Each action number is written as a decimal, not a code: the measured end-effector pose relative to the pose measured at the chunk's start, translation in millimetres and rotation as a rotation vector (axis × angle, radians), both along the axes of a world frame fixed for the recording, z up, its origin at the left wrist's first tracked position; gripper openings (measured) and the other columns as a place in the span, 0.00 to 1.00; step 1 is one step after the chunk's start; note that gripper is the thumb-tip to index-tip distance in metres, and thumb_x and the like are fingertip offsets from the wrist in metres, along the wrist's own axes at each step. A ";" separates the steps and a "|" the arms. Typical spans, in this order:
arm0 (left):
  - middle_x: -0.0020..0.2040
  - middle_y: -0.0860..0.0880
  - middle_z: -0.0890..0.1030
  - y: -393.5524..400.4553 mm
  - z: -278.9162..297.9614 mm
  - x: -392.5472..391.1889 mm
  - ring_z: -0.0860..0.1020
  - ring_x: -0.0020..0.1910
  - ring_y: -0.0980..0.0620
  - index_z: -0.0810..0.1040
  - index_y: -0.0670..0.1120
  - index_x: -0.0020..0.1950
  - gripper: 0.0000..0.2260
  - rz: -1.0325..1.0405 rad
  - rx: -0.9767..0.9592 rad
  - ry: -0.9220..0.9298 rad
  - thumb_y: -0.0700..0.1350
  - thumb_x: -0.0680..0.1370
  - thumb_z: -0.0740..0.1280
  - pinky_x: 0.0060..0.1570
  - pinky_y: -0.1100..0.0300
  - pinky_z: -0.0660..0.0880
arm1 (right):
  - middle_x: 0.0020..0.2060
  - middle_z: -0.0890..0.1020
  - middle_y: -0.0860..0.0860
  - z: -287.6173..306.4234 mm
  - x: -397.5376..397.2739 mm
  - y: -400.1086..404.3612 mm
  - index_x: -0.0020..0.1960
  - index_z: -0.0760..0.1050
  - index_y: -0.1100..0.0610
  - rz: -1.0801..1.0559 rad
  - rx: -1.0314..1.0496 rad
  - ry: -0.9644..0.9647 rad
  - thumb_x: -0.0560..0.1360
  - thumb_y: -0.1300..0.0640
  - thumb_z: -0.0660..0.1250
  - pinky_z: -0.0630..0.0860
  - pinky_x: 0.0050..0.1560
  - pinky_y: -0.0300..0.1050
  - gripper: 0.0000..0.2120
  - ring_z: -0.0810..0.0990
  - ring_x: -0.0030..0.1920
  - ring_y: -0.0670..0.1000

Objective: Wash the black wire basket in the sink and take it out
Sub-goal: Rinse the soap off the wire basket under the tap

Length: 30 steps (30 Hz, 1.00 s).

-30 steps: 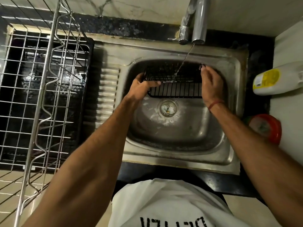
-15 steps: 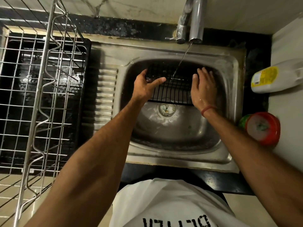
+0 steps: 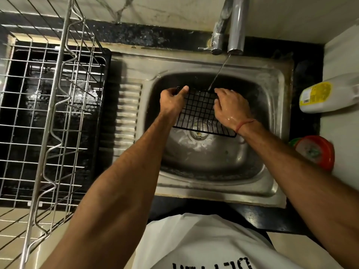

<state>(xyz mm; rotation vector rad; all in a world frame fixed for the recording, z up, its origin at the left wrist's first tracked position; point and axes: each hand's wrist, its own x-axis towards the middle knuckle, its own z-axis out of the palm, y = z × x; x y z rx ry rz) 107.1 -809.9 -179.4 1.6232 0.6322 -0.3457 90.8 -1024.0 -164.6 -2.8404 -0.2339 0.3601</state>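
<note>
The black wire basket [image 3: 198,111] is held tilted inside the steel sink [image 3: 279,117], above the drain. My left hand [image 3: 172,101] grips its upper left corner with thumb and fingers curled round the rim. My right hand [image 3: 231,109] lies on the grid's right part with fingers spread and bent over the wires; it is wet. A thin stream of water runs from the tap [image 3: 236,26] onto the basket's far edge between my hands.
A steel wire dish rack [image 3: 50,113] stands over a black tray on the left counter. A white bottle with a yellow label [image 3: 328,94] lies at the right, with a red-rimmed round container [image 3: 314,152] below it. Foam sits around the drain [image 3: 199,134].
The basket has been turned and lifted, now showing its grid bottom tilted toward me. My left hand closed round its corner and my right hand moved onto the grid.
</note>
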 end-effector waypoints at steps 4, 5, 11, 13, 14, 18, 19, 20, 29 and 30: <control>0.49 0.51 0.88 -2.7 7.5 -0.8 0.85 0.49 0.54 0.86 0.48 0.57 0.10 -0.105 0.018 -0.074 0.53 0.83 0.73 0.54 0.54 0.84 | 0.83 0.61 0.54 10.3 2.0 26.7 0.85 0.55 0.56 0.264 0.196 0.093 0.86 0.51 0.51 0.57 0.83 0.50 0.29 0.58 0.83 0.51; 0.52 0.50 0.88 -2.4 11.0 -1.0 0.86 0.52 0.53 0.86 0.47 0.59 0.12 -0.124 0.034 -0.092 0.53 0.83 0.73 0.57 0.52 0.84 | 0.84 0.60 0.53 11.8 2.7 26.1 0.86 0.54 0.55 0.249 0.230 0.103 0.87 0.50 0.51 0.57 0.83 0.48 0.29 0.58 0.83 0.50; 0.58 0.49 0.87 -6.9 36.3 8.4 0.86 0.55 0.51 0.83 0.46 0.69 0.14 -0.247 0.130 -0.221 0.48 0.86 0.67 0.55 0.49 0.86 | 0.79 0.70 0.53 16.7 -1.8 12.4 0.84 0.60 0.52 -0.059 0.214 0.103 0.85 0.66 0.60 0.70 0.72 0.45 0.29 0.74 0.75 0.55; 0.56 0.51 0.87 -14.2 46.6 10.8 0.86 0.51 0.54 0.85 0.48 0.66 0.11 -0.323 0.217 -0.278 0.44 0.87 0.65 0.53 0.50 0.86 | 0.71 0.78 0.56 22.3 -3.2 17.9 0.82 0.64 0.52 -0.116 0.264 0.086 0.83 0.71 0.61 0.76 0.64 0.46 0.31 0.80 0.68 0.56; 0.55 0.52 0.87 -17.3 51.0 11.8 0.86 0.51 0.56 0.86 0.49 0.64 0.11 -0.348 0.260 -0.291 0.43 0.87 0.65 0.54 0.52 0.86 | 0.67 0.81 0.56 25.1 -3.4 19.8 0.82 0.65 0.52 -0.134 0.292 0.062 0.83 0.70 0.61 0.78 0.62 0.47 0.30 0.81 0.65 0.55; 0.56 0.57 0.86 -24.0 72.2 17.3 0.85 0.53 0.60 0.86 0.54 0.61 0.08 -0.420 0.379 -0.339 0.44 0.85 0.69 0.55 0.57 0.85 | 0.58 0.85 0.54 37.8 -2.5 24.3 0.77 0.72 0.55 -0.186 0.444 -0.047 0.87 0.58 0.59 0.82 0.60 0.49 0.19 0.84 0.57 0.51; 0.56 0.57 0.87 -24.8 79.7 19.6 0.85 0.53 0.60 0.86 0.54 0.60 0.07 -0.428 0.396 -0.362 0.45 0.85 0.70 0.55 0.57 0.85 | 0.57 0.86 0.53 41.9 -1.0 24.1 0.75 0.75 0.55 -0.197 0.468 -0.080 0.88 0.56 0.59 0.82 0.58 0.49 0.17 0.84 0.55 0.50; 0.56 0.58 0.86 -25.7 87.5 22.5 0.85 0.53 0.60 0.86 0.54 0.58 0.07 -0.452 0.424 -0.392 0.45 0.84 0.71 0.56 0.58 0.85 | 0.55 0.86 0.52 44.8 1.5 23.6 0.71 0.78 0.55 -0.202 0.473 -0.117 0.88 0.55 0.60 0.81 0.58 0.50 0.15 0.84 0.54 0.51; 0.54 0.55 0.87 -37.5 131.6 41.9 0.84 0.52 0.58 0.87 0.53 0.54 0.03 -0.766 0.759 -0.534 0.46 0.81 0.75 0.55 0.60 0.83 | 0.44 0.79 0.45 62.2 15.0 24.3 0.57 0.81 0.57 -0.210 0.495 -0.156 0.87 0.52 0.60 0.65 0.40 0.22 0.13 0.73 0.39 0.38; 0.56 0.55 0.87 -38.9 131.8 40.8 0.84 0.54 0.57 0.87 0.52 0.55 0.04 -0.810 0.780 -0.542 0.46 0.81 0.75 0.56 0.59 0.82 | 0.46 0.79 0.45 60.1 13.9 24.1 0.59 0.81 0.58 -0.210 0.504 -0.136 0.87 0.53 0.60 0.66 0.41 0.22 0.13 0.75 0.43 0.42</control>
